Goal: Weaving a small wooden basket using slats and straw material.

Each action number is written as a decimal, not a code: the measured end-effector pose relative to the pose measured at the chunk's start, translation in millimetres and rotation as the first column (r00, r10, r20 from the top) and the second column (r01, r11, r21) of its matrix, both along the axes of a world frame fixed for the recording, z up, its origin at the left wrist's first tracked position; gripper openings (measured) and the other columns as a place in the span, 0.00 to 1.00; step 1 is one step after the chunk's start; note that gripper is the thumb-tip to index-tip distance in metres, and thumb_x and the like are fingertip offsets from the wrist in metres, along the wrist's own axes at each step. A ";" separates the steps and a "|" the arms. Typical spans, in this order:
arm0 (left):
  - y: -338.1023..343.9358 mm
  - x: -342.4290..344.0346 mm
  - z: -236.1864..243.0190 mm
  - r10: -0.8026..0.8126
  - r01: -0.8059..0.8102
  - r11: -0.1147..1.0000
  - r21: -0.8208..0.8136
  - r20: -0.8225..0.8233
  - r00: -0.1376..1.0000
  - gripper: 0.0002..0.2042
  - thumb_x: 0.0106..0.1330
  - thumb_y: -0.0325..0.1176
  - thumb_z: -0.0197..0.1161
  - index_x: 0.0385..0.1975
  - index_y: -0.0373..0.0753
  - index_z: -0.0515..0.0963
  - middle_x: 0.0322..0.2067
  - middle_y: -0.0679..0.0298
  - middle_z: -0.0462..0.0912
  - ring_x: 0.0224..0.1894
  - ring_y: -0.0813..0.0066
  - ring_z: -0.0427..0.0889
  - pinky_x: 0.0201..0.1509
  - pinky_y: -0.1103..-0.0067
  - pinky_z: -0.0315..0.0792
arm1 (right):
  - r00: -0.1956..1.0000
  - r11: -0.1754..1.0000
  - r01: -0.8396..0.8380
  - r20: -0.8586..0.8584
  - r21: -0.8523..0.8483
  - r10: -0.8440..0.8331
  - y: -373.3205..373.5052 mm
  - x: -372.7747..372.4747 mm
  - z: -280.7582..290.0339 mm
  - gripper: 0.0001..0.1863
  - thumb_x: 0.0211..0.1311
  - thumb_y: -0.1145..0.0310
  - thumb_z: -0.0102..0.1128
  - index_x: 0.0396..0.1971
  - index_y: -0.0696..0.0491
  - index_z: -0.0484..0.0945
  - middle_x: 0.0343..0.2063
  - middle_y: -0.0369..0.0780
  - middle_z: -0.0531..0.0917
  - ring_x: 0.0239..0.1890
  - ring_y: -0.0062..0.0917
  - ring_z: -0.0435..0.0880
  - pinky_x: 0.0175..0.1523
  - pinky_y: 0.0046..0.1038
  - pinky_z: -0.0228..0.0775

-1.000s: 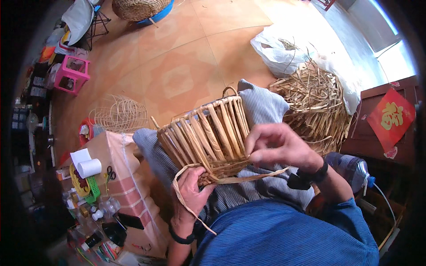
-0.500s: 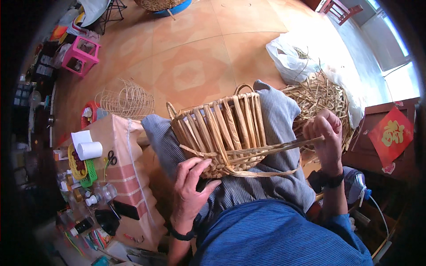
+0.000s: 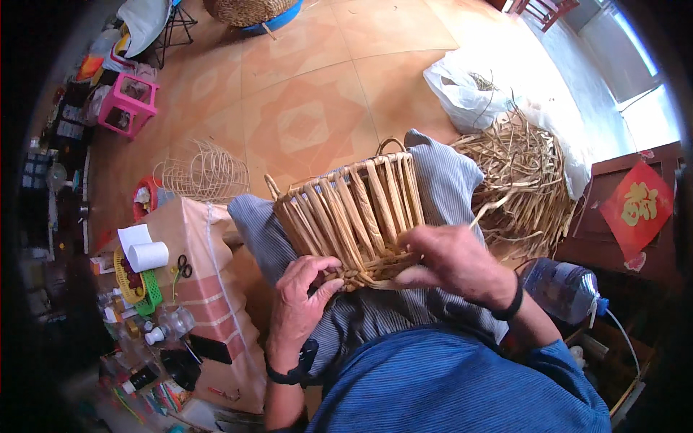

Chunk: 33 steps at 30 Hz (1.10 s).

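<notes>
A half-woven straw basket (image 3: 354, 206) lies tilted across my lap, its upright slats and looped handles pointing away from me. Along its near edge runs a braided band (image 3: 361, 274). My left hand (image 3: 303, 292) grips that band at its left end, thumb below and fingers above. At the band's right end, my right hand (image 3: 462, 263) is closed with its thumb underneath, slightly blurred. A flat straw strip (image 3: 487, 209) sticks out beyond its knuckles; the rest of the strip is hidden by the fingers.
Dry straw (image 3: 534, 180) is heaped at the right by a white plastic bag (image 3: 462, 94). A water jug (image 3: 563, 289) stands near my right elbow. The cloth-covered table (image 3: 209, 260) at left carries scissors (image 3: 185, 266), a paper roll (image 3: 148, 256) and a phone (image 3: 209, 348).
My right hand has come down and left from the right side, where it held the strip stretched out, to the basket's braided band. My left hand stays at the band's left end.
</notes>
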<state>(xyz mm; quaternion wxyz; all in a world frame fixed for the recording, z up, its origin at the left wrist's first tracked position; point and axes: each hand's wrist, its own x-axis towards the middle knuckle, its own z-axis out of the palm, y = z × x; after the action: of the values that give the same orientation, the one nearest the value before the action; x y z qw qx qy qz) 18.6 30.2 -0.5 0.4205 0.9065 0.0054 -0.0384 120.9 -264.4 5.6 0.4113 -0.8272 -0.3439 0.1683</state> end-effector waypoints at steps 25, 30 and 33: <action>-26.4 14.2 17.1 -0.175 0.148 0.980 0.132 0.224 0.959 0.16 0.65 0.20 0.75 0.53 0.37 0.89 0.45 0.56 0.90 0.50 0.55 0.89 0.55 0.62 0.82 | 0.952 1.000 0.001 0.306 0.016 -0.006 -0.6 -37.7 -4.1 0.18 0.63 0.60 0.79 0.46 0.51 0.83 0.41 0.41 0.83 0.41 0.40 0.86 0.44 0.43 0.80; -33.0 15.3 30.4 -0.171 0.156 0.980 0.122 0.126 0.977 0.23 0.55 0.23 0.83 0.53 0.41 0.90 0.45 0.59 0.88 0.49 0.55 0.87 0.56 0.64 0.82 | 0.999 0.999 -0.007 -0.053 -0.048 0.005 -14.0 -52.1 -1.0 0.11 0.71 0.65 0.73 0.45 0.53 0.82 0.32 0.44 0.86 0.32 0.42 0.90 0.38 0.41 0.82; -33.4 17.7 25.3 -0.146 0.134 0.986 0.096 0.125 0.981 0.23 0.52 0.24 0.84 0.51 0.42 0.90 0.43 0.60 0.86 0.47 0.56 0.86 0.55 0.65 0.81 | 0.990 0.999 0.001 -0.144 0.052 0.007 -28.3 -33.9 37.7 0.08 0.72 0.67 0.73 0.43 0.54 0.83 0.29 0.43 0.88 0.31 0.43 0.91 0.38 0.41 0.81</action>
<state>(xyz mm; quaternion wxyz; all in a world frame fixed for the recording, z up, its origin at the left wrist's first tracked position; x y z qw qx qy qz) 36.2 -3.3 24.9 0.3761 0.9227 -0.0843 -0.0078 86.9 -292.7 43.3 0.4562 -0.8014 -0.3187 0.2194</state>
